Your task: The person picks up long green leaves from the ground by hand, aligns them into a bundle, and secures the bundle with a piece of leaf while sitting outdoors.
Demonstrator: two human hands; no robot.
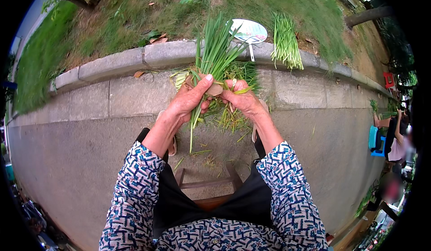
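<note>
My left hand (190, 97) grips a bunch of long green chives (215, 50), with the leaf tips pointing away from me and the pale stems hanging below my fingers. Close beside it, my right hand (244, 99) pinches some yellowish leaf strands (245, 90) between thumb and fingers. A flat brown piece (214, 90) shows between the hands; I cannot tell what it is. Behind my hands a heap of chives (251, 72) lies on the paving, partly hidden. Pale stem ends (181, 79) show to the left of it. Loose trimmings (232, 119) are scattered on the ground below.
On the stone curb (175, 53) rest a printed hand fan (251, 32) and another bunch of chives (286, 42). Grass (141, 25) lies beyond. A wooden stool (205, 183) is under me. People sit at far right near a blue stool (378, 146).
</note>
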